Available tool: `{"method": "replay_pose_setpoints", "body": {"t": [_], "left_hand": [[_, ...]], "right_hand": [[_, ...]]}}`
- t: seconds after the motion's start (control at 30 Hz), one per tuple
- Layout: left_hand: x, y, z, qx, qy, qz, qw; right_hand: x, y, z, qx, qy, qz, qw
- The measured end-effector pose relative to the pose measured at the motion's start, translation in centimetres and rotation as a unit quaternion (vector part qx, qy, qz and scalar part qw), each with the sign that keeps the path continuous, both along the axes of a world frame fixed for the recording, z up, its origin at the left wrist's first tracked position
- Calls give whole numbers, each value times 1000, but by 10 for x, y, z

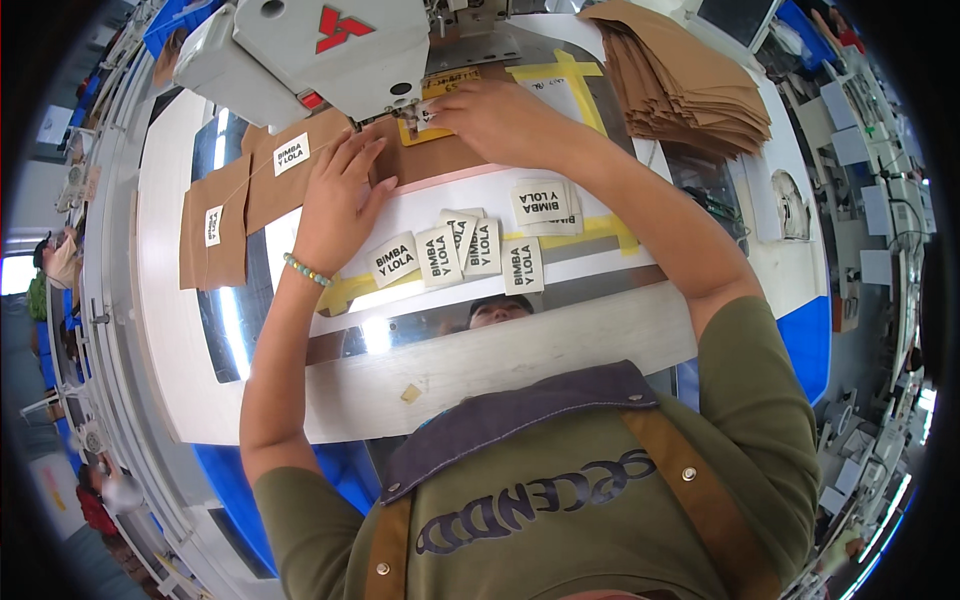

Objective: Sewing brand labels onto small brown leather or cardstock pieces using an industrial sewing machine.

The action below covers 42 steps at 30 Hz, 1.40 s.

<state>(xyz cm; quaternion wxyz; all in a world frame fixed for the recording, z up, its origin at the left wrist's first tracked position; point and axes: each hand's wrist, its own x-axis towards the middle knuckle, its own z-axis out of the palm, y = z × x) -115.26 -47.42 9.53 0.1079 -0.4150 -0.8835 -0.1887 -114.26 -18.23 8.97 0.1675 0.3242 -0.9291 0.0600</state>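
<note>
1. Brown, flat, leather-like piece is lying beneath the far-centre head of a large white sewing machine, its near edge showing between the two hands.
2. The left hand is resting at the piece's left side, palm down, fingers slightly spread and thumb apart, probably steadying the material.
3. The right hand is reaching in from the right, fingers gathered beside a small white printed label within a yellow rectangular frame; the fingertips are probably guiding the label there, but I cannot tell whether they are pinching it.
4. Loose white rectangular labels are lying near, in front of the hands, likely for easy picking.
5. Brown labelled pieces are lying to the left, perhaps kept clear of the machine.
6. A thick brown stack of flat pieces is sitting far right, seemingly within the right arm's reach.
</note>
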Motion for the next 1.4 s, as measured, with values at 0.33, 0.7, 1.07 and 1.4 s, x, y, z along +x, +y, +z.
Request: {"method": "replay_pose_setpoints", "body": {"t": [0.33, 0.7, 1.07, 1.4], "left_hand": [[12, 1, 4, -6, 9, 2, 1000], [7, 15, 6, -17, -2, -18, 1000], [3, 36, 7, 8, -18, -28, 999], [-19, 65, 2, -33, -41, -32, 998]], "right_hand": [[12, 0, 0, -11, -25, -16, 999], [24, 106, 16, -321, 7, -120, 940], [17, 120, 8, -443, -55, -182, 876], [2, 154, -2, -413, -69, -154, 895]]}}
